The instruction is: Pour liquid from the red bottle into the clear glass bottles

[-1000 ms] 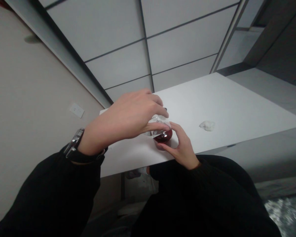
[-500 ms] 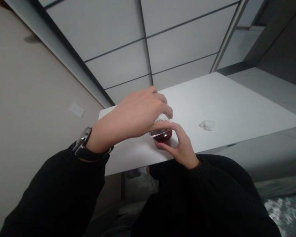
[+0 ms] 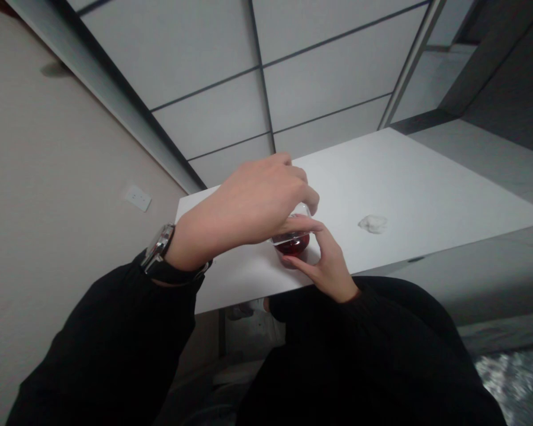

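A small, rounded clear glass jar with dark red liquid in its lower part stands on the white table, close to the front edge. My right hand wraps round its side, thumb low on the near face. Reaching over from the left, my left hand has its fingers curled down on a clear rounded piece at the jar's top. Whether that piece is a separate lid I cannot tell, as my left thumb and palm hide much of it.
A crumpled whitish wad, tissue or plastic film, lies on the table to the right. White panelled doors rise behind the table. On the left wall is a socket plate. My left wrist wears a watch.
My left hand has shifted slightly to the right and its wrist has turned a little over the jar's top. The right hand and jar stay nearly in place.
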### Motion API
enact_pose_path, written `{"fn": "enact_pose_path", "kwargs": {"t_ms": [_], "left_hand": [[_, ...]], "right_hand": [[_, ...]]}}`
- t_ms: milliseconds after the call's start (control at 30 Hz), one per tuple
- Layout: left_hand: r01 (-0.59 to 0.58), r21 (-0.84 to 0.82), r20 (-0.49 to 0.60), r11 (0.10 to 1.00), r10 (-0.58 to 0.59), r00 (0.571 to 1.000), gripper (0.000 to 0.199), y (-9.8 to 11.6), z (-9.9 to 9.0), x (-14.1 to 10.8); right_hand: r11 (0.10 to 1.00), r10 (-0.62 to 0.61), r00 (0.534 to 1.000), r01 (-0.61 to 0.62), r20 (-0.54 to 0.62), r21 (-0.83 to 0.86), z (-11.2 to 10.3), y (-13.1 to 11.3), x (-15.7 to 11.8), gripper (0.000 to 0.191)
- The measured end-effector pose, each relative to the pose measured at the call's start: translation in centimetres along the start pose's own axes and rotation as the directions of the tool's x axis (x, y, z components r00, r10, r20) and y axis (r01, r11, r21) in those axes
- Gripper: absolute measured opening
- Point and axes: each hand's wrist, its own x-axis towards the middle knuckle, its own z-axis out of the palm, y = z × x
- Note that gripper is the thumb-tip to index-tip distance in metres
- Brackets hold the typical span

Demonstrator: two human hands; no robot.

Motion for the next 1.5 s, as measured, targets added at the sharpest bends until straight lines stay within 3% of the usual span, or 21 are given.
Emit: {"fn": "enact_pose_path", "kwargs": {"t_ms": [1500], "left_hand": [[-0.008, -0.050, 0.015, 0.999, 0.009, 1.000, 0.032, -0.22, 0.11, 0.75]], "right_hand": [[0.999, -0.022, 1.000, 0.022, -0.006, -0.026, 0.31, 0.14, 0.07, 0.062]]}}
